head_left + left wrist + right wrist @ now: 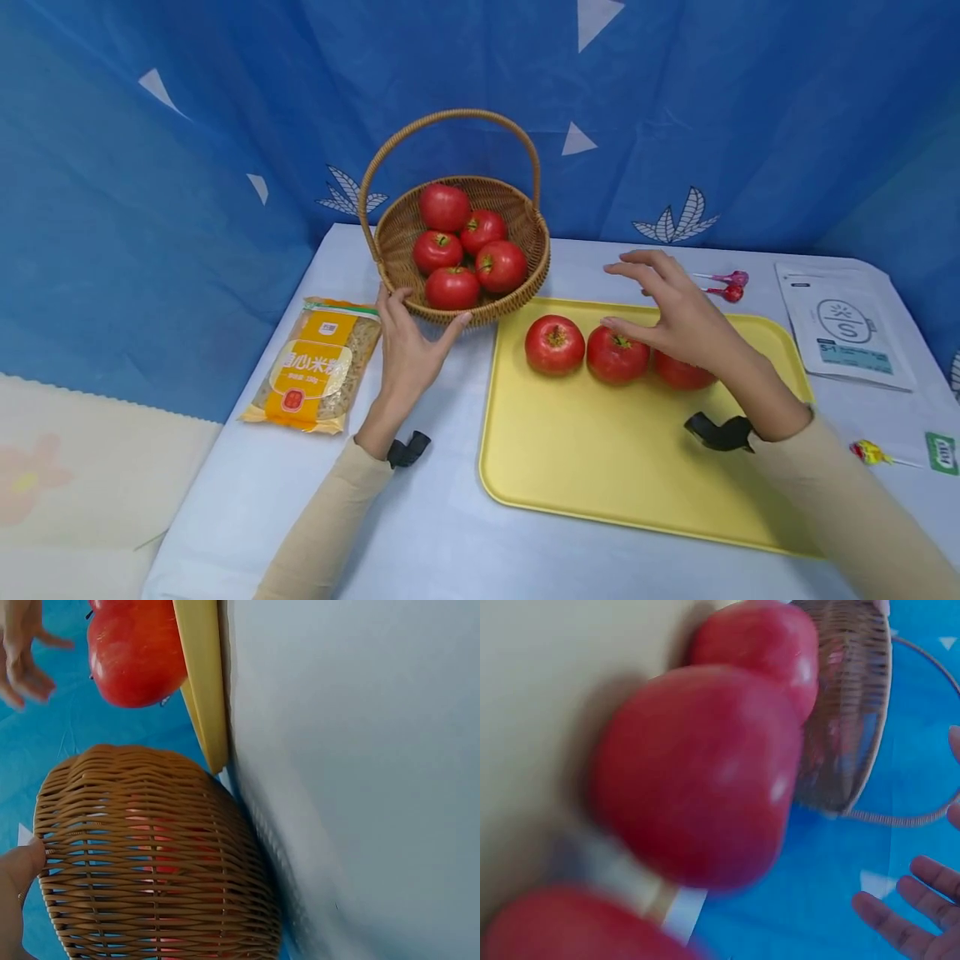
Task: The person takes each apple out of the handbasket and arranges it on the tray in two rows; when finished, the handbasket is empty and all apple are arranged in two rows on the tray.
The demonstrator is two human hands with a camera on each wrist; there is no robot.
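On the white-covered table (pixel 427 525), it's the broad yellow tray (pixel 570 450), with the wicker basket (pixel 517 302) by its far left corner! The left hand (pixel 408 350) has that basket, thumb and fingers clamped at the near rim. The right hand (pixel 678 315) hovers empty, fingers apart. Five basket apples (pixel 452 288) nestle inside; three tray apples (pixel 554 344) line up near that right hand!

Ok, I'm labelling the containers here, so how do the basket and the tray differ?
The basket is brown and woven; the tray is yellow and smooth. The basket is rounded, with a tall arched handle; the tray is shallow and roughly rectangular. The basket shows five red apples, the tray three. Both hold red apples.
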